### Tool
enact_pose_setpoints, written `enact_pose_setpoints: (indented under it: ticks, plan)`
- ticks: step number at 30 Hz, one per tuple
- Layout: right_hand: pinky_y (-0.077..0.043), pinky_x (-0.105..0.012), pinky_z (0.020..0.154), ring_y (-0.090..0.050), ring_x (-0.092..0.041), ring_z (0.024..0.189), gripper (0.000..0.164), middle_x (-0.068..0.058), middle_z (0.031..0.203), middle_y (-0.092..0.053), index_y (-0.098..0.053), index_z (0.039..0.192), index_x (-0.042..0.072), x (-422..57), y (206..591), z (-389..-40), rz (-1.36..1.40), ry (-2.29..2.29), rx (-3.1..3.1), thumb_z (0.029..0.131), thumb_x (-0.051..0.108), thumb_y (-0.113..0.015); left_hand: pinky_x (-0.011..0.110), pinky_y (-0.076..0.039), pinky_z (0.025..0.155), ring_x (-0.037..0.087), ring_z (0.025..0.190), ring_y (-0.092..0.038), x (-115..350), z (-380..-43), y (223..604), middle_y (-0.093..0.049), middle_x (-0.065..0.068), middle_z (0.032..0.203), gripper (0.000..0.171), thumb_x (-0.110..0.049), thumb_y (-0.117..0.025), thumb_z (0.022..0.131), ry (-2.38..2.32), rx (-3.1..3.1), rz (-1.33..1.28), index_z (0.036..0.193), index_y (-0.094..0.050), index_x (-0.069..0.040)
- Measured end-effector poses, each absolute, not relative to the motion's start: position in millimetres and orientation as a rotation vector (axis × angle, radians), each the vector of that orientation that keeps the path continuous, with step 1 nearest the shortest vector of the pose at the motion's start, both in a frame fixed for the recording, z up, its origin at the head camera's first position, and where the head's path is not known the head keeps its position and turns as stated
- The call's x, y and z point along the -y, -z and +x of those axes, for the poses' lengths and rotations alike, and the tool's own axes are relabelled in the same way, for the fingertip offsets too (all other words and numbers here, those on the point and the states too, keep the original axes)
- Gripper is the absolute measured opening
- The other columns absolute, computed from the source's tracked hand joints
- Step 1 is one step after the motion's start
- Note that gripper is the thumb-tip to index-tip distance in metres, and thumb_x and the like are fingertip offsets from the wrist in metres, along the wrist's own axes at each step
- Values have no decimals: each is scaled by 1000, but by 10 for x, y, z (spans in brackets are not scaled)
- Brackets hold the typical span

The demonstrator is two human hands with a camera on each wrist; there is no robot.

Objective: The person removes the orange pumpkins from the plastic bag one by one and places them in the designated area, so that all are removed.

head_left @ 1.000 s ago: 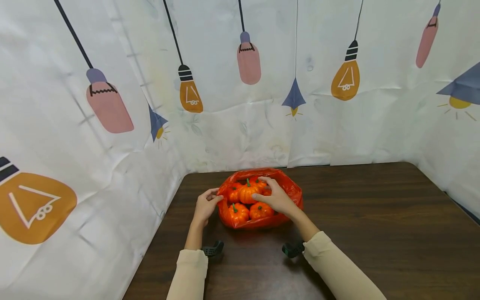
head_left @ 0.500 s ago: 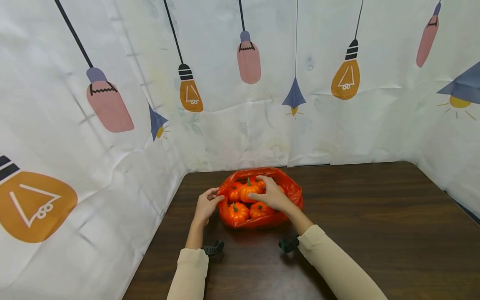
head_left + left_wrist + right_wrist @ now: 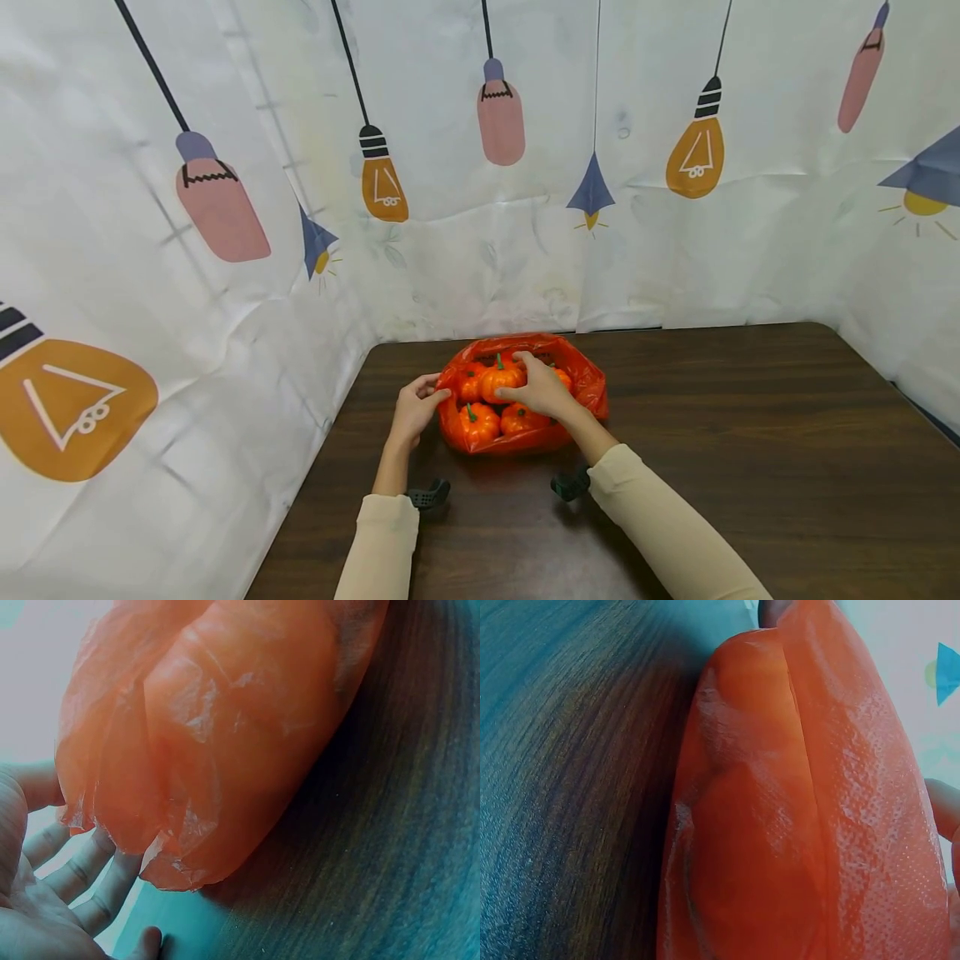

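Observation:
A red plastic bag stands with its mouth wide on the table, several small glossy orange pumpkins inside. My left hand pinches the bag's left rim between thumb and fingers; the left wrist view shows that hand at the crumpled edge of the plastic. Inside the bag mouth, my right hand has its thumb and curled fingers about the upper pumpkin, which has a green stem. Two more pumpkins lie in front, one of them a front left pumpkin. In the right wrist view the bag hides most of that hand.
The dark wooden table stretches away to the right of the bag. A white curtain-like sheet printed with lamps hangs behind the table and along its left side. Dark wrist straps sit on both forearms.
My right hand and forearm have shifted slightly left over the pumpkins, uncovering a pumpkin at the bag's right. The upper pumpkin has shifted a little. My left hand stays on the rim.

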State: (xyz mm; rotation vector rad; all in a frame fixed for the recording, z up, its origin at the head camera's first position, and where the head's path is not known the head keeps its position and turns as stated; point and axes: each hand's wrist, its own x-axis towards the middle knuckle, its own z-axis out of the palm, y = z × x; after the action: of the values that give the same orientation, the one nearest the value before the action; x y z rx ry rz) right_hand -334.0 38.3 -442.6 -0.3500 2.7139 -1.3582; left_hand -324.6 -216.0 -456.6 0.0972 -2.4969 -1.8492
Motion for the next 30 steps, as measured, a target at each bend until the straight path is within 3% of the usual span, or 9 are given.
enact_pose_setpoints:
  ticks: [15,22,30]
  plan:
    - [-41,-55,112,-51,-34,134,85,-12,143,-53,-43,152,9,-404,4519,-3324,-428,1497,-2735,83,31,-87,26,-45,70,14,81,-54,2189,-3352,4762,-63,1,87,37,-14,-75,91,1817,2448,110,127,-70,-7]
    - [-44,-53,109,-52,-32,129,85,-6,137,-50,-44,151,19,-442,4567,-3307,-478,1571,-2725,80,31,-89,28,-46,71,15,83,-52,2208,-3403,4743,-61,5,91,41,-10,-73,92,1838,2496,133,132,-66,-2]
    - [-46,-56,105,-50,-35,129,90,-9,138,-45,-42,154,19,-503,4580,-3278,-558,1653,-2670,78,32,-90,24,-44,69,14,83,-52,2200,-3384,4782,-60,1,90,38,-14,-76,91,1823,2456,132,128,-69,-7]
